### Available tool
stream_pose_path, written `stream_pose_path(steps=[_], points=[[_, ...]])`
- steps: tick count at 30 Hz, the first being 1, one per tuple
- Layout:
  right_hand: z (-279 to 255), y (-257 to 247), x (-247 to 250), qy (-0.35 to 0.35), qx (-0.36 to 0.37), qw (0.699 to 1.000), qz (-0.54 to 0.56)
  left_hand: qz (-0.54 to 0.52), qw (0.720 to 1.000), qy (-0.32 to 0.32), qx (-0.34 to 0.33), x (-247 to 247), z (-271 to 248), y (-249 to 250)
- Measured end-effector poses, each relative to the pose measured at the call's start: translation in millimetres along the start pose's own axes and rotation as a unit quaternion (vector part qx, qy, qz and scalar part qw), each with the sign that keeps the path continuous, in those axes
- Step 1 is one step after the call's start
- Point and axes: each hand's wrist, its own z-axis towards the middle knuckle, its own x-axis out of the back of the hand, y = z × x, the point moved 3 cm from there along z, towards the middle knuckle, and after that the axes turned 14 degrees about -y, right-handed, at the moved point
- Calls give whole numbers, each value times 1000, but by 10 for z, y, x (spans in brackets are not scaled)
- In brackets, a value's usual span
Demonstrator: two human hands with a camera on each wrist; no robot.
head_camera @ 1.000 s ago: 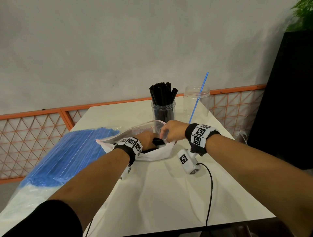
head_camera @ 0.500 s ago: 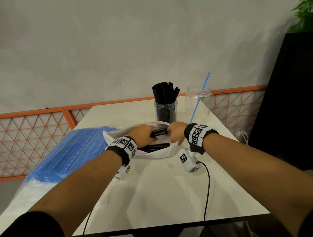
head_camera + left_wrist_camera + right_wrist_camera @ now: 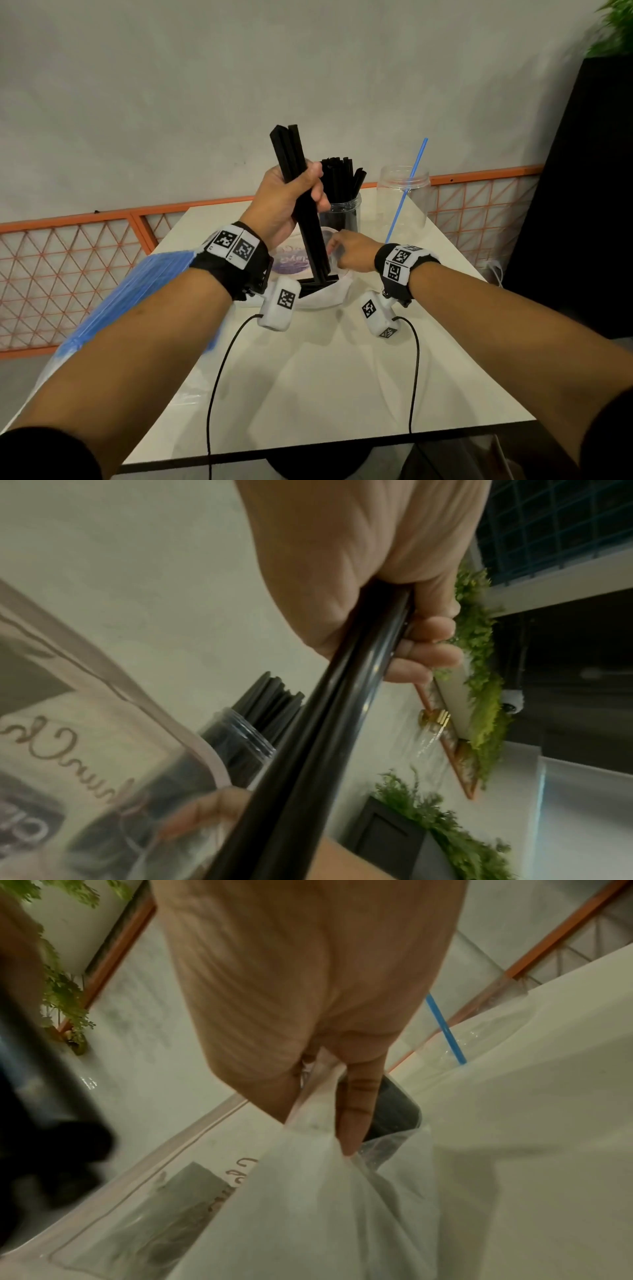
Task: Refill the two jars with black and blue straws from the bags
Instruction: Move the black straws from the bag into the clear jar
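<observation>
My left hand grips a bundle of black straws, lifted nearly upright with their lower ends still at the mouth of the clear bag. The left wrist view shows the same black straws with fingers curled round them. My right hand pinches the bag's rim; in the right wrist view its fingers hold the clear bag open. Behind stands a jar of black straws. A clear jar to its right holds a single blue straw.
A large bag of blue straws lies at the left edge of the white table. An orange lattice fence runs behind the table. A dark cabinet stands at the right. Two black cables trail from my wrists.
My left hand has pulled the black straws up out of the bag and swung them from lying flat to nearly upright. My right hand stays at the bag's rim.
</observation>
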Motion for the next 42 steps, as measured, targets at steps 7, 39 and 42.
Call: stream_pose_path(steps=[7, 39, 42], points=[[-25, -45, 40, 64, 44, 997, 12, 18, 995, -78, 55, -301, -257, -396], [-137, -189, 397, 192, -13, 981, 24, 76, 990, 88, -78, 104, 656, 445], [-163, -182, 393, 191, -15, 981, 20, 117, 985, 89, -90, 68, 768, 447]])
